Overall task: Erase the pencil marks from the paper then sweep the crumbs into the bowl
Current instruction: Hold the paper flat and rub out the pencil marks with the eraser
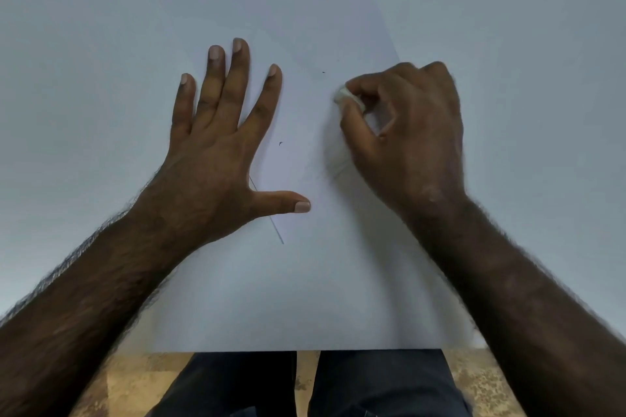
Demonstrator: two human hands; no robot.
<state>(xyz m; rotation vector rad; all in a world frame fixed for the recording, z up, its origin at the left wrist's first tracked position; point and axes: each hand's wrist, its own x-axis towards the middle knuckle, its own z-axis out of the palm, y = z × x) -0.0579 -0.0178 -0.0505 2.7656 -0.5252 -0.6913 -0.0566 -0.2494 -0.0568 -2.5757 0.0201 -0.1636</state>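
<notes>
Paper [305,27] lies on a pale table [84,27], turned at an angle so that its near corner points toward the person. The left hand [216,145] rests flat across the paper's left edge, fingers spread, thumb stretched out to the right, gripping nothing. The right hand [406,132] is curled, pinching a small white eraser [345,96] between thumb and fingertips, with the eraser's end down on the paper near the sheet's right edge. Two dark specks, crumbs [280,143], lie on the sheet: one between the hands, another [324,72] farther up, just left of the eraser. A faint grey smudge [318,173] shows on the paper below the right thumb; whether it is pencil or shadow cannot be told. At the bottom, past the table's near edge, dark trousers [305,382] and a mottled brown floor [128,382] show.
</notes>
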